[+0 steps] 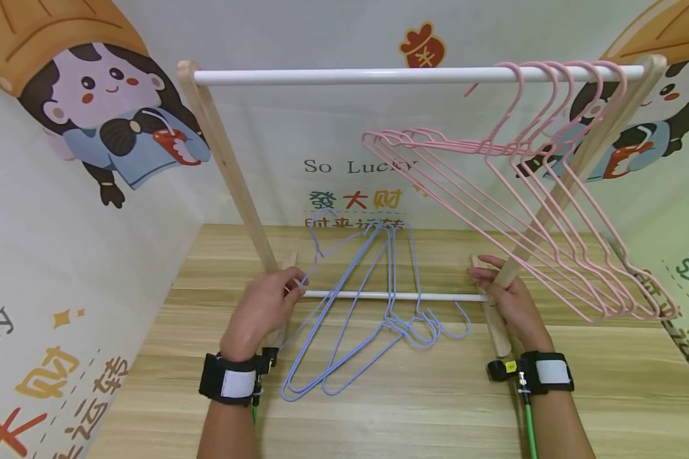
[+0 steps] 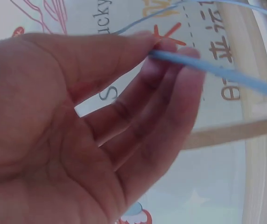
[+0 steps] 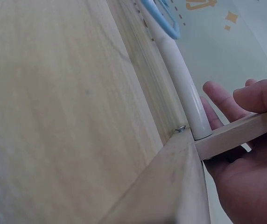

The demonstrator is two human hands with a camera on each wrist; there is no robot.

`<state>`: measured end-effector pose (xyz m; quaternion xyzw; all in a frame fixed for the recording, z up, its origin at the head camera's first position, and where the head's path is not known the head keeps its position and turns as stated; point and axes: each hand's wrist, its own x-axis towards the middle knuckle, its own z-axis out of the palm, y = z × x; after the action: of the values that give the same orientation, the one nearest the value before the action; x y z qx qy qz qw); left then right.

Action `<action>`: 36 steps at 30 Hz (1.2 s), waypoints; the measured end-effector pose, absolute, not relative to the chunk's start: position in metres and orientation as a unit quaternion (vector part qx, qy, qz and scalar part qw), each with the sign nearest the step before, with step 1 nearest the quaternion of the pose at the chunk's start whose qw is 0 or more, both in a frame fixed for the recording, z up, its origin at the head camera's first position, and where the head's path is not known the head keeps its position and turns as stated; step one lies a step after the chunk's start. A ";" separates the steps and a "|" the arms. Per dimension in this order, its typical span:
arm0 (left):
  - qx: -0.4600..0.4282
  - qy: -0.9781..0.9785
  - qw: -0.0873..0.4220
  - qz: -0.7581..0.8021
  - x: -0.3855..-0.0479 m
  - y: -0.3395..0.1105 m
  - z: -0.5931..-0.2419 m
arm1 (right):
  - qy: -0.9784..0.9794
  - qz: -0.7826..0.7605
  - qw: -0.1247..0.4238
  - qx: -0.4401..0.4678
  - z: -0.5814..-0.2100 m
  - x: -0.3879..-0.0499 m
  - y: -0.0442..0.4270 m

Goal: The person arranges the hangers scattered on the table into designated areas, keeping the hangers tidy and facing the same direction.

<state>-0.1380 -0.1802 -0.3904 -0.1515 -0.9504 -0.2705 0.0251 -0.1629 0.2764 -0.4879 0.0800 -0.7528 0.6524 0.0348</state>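
Observation:
At the lower left of the clothes rack, my left hand (image 1: 266,309) pinches the wire of a light blue hanger (image 2: 227,72) between thumb and fingertips. That hanger tilts up, its hook toward the back wall. Beside it, more blue hangers (image 1: 392,280) lie overlapping across the rack's lower white bar (image 1: 450,297), hooks toward the right. My right hand (image 1: 513,306) grips the low end of the rack's right wooden post (image 3: 238,135), thumb on one side and fingers behind. Several pink hangers (image 1: 496,148) hang from the top white bar (image 1: 333,76), bunched at its right end.
The rack's left wooden post (image 1: 229,169) rises beside my left hand. The rack stands on a wood-grain tabletop (image 1: 390,414). Behind and at the sides are pale walls (image 1: 270,127) with printed cartoon figures and lettering.

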 end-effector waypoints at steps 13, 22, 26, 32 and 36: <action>-0.128 -0.934 0.175 -0.285 -0.142 -0.188 -0.384 | -0.752 0.653 0.035 0.082 -0.479 -0.167 0.273; -0.112 -0.889 0.343 -0.282 -0.131 -0.187 -0.367 | -0.755 0.650 0.040 0.079 -0.479 -0.167 0.273; -0.116 -0.863 0.396 -0.290 -0.126 -0.189 -0.361 | -0.754 0.652 0.040 0.072 -0.480 -0.165 0.273; -0.121 -0.827 0.451 -0.313 -0.114 -0.191 -0.351 | -0.750 0.656 0.039 0.069 -0.483 -0.163 0.274; -0.114 -0.810 0.484 -0.313 -0.108 -0.191 -0.342 | -0.753 0.654 0.039 0.069 -0.484 -0.162 0.273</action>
<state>-0.1084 -0.1910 -0.3419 -0.1137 -0.8096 -0.3128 0.4835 -0.1624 0.2729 -0.4843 0.0690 -0.7526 0.6537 0.0392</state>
